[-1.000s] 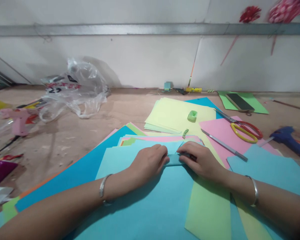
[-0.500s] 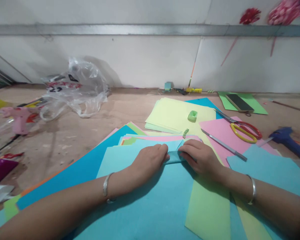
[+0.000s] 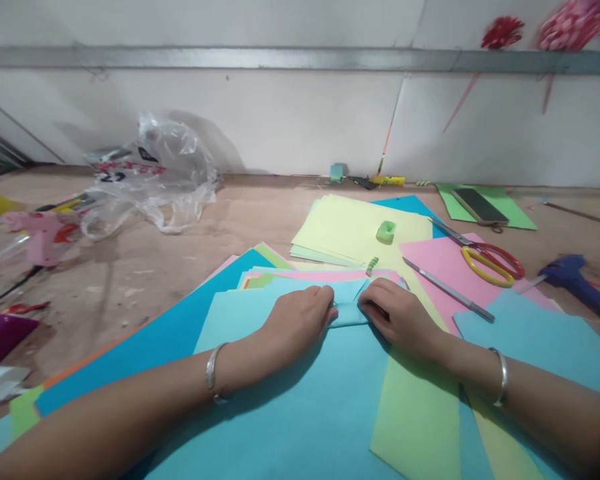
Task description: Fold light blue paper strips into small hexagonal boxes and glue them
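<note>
A folded strip of light blue paper (image 3: 349, 315) spans the gap between my two hands. Its left end is pinched by my left hand (image 3: 300, 325), fingers curled and pressed together. At the other end, my right hand (image 3: 404, 319) grips it with thumb and bent fingers. Both hands rest over a large light blue sheet (image 3: 300, 413) on top of a pile of coloured paper. Just beyond my right hand lies a small curled green paper piece (image 3: 372, 266). The fingertips partly hide the strip's ends.
Scissors (image 3: 485, 260) and a slim craft knife (image 3: 450, 291) lie on pink paper at right. A blue glue gun (image 3: 577, 280) is farther right. A phone (image 3: 480, 205) sits on green paper. At left are a plastic bag (image 3: 155, 177) and a pink glue gun (image 3: 39, 233).
The folded strip has tilted slightly, showing more of its lit face. My right fingers have shifted a little on its end; my left hand stays nearly in place.
</note>
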Motion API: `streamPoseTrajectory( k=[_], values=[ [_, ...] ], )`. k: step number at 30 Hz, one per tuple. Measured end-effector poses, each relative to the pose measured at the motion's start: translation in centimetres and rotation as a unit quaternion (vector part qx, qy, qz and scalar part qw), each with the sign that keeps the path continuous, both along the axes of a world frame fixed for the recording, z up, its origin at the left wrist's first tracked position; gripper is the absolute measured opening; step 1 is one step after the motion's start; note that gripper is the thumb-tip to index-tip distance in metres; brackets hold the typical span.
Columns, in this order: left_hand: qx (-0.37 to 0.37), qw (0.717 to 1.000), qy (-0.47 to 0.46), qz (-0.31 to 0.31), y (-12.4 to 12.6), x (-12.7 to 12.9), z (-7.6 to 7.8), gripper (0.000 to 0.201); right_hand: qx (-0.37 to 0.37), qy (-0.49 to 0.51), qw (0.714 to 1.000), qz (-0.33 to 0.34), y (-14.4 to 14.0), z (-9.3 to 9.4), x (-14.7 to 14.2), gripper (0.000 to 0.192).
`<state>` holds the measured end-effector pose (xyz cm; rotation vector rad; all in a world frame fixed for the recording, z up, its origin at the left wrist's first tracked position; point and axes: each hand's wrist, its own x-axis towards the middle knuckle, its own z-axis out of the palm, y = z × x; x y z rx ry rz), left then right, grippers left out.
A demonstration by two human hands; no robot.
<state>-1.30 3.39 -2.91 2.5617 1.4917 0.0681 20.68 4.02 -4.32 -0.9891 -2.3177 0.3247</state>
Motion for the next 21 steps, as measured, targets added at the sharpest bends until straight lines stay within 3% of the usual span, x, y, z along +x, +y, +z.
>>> streamPoseTrajectory(
  k=[5,10,17,21],
  values=[
    [0.007,1.0,-0.016,0.001,0.0,-0.2,-0.2,0.012,0.01,0.007,1.0,0.001,0.3,-0.2,0.1,0.013],
    [0.01,1.0,0.017,0.015,0.1,-0.2,0.6,0.011,0.004,-0.005,1.0,0.0,0.4,-0.3,0.1,0.012],
    [0.015,0.998,-0.053,0.025,0.8,-0.5,0.7,0.043,-0.003,-0.018,1.0,-0.009,0.3,-0.5,0.2,0.011],
    [-0.009,0.996,-0.086,0.025,1.4,-0.9,0.5,0.041,0.009,-0.033,0.999,-0.031,0.2,-0.5,0.2,0.011]
  ],
)
